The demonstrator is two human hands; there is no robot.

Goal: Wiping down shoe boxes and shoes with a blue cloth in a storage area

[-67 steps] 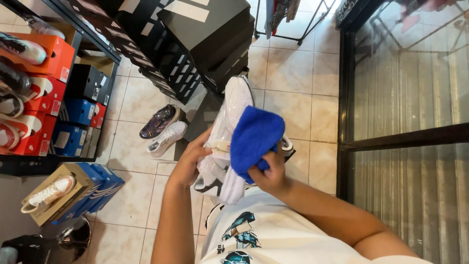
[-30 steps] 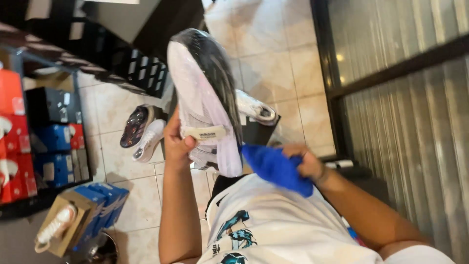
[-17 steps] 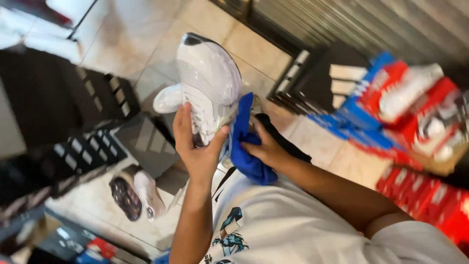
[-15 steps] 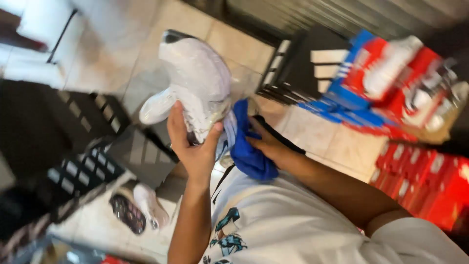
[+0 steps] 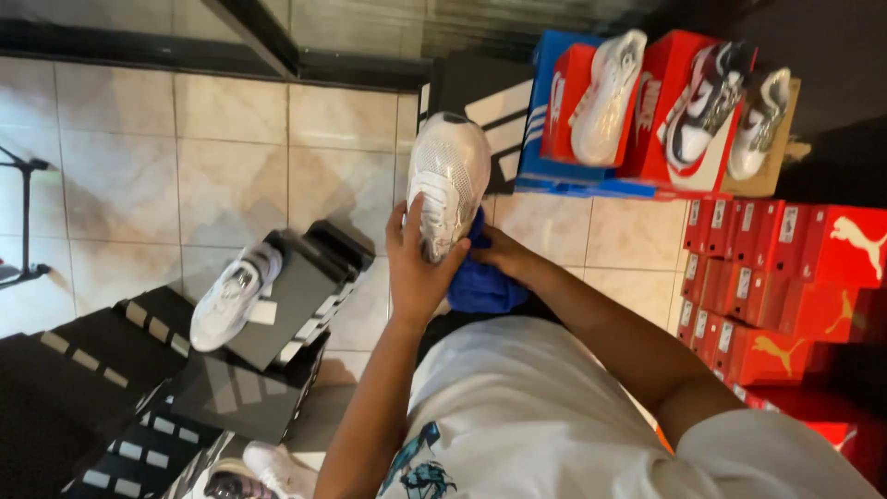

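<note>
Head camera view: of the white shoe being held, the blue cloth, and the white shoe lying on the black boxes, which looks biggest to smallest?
1. Held white shoe, though nearest the camera.
2. Shoe on the black boxes, similar, so unsure.
3. Blue cloth, partly hidden by the right hand.

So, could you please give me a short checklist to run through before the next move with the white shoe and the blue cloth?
1. Left hand grips the white mesh sneaker firmly: ok, fingers wrap its side.
2. Right hand holds the blue cloth: ok, cloth bunched under the hand.
3. Cloth touches the sneaker: ok, pressed against its lower side.
4. Sneaker surface clean: cannot tell, only the top shows.
5. Second white sneaker rests steadily on the black shoe box: ok, lying flat on the lid.
6. Stacked red shoe boxes stand apart from the right elbow: ok.
</note>
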